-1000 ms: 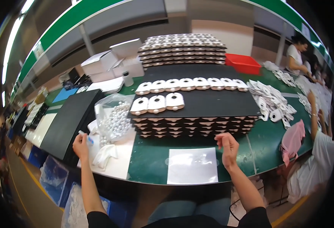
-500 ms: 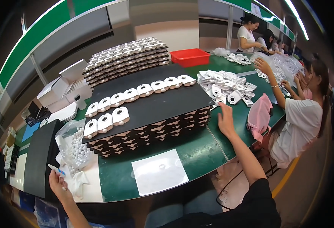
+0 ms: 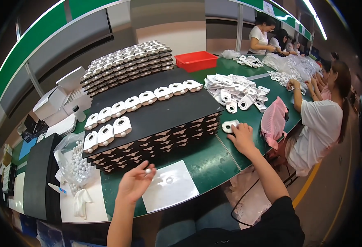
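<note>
My left hand (image 3: 133, 185) pinches a small white ball (image 3: 148, 171) above the left edge of a white sheet (image 3: 170, 187). My right hand (image 3: 243, 139) has its fingertips on a flat white part with a round dark hole (image 3: 229, 126), just right of the stacked black boards. On the top board (image 3: 160, 111) stands a row of like white parts (image 3: 147, 98), with a shorter row (image 3: 105, 133) in front of it at the left. A small white-and-blue tube (image 3: 57, 188) lies by the black slab at my left.
A loose heap of white parts (image 3: 235, 88) lies beyond my right hand. At left are a clear bag of white balls (image 3: 80, 166) and a white cloth (image 3: 81, 203). A red bin (image 3: 196, 61) and loaded boards (image 3: 127, 66) stand behind. Co-workers sit at the right, near a pink bag (image 3: 274, 121).
My left hand has let go of the tube and moved right, now with a white ball. My right hand has drawn a white part from the heap toward me. The view has shifted slightly.
</note>
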The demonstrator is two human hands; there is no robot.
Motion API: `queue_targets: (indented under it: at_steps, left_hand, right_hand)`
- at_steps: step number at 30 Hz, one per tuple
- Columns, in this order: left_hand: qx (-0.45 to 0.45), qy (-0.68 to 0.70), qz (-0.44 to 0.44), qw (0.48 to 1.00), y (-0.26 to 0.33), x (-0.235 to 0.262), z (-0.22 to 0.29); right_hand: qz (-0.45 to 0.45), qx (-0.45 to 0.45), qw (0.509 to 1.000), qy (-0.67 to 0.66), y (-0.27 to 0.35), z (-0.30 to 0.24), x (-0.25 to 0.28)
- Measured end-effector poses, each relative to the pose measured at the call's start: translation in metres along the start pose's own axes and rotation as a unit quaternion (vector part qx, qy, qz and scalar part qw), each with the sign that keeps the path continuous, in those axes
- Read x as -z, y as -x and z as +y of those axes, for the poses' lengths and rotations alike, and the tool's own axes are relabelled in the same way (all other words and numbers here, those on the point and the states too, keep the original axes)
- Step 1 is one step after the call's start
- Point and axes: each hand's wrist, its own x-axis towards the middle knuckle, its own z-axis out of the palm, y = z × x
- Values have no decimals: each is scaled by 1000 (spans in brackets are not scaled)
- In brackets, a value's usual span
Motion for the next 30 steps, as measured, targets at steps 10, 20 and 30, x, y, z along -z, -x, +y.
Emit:
queue_targets:
  at_steps: [10, 20, 30]
  left_hand:
    - [-9, -239, -87, 967, -52, -10, -13]
    - [-116, -229, -146, 955, -47, 5, -14]
    - [-135, -216, -127, 959, -54, 10, -16]
  right_hand:
    - [-170, 127, 977, -29, 24, -5, 69]
    - [-197, -139, 717, -654, 34, -142, 57]
    - [-265, -88, 721, -635, 44, -178, 16]
